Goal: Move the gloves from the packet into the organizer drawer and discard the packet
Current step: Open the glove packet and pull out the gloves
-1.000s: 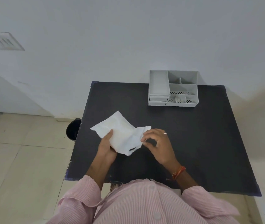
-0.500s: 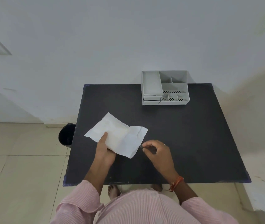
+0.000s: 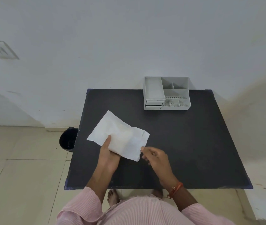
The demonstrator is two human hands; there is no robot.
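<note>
surface: black table (image 3: 185,151); on it: grey organizer (image 3: 167,93), far edge

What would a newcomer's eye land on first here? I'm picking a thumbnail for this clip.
The white packet stands out most, bright against the black table, gripped at its near edge by the left hand while the right hand pinches its near right corner. Next comes the grey organizer at the table's far edge by the wall, then the black bin on the floor to the left.
</note>
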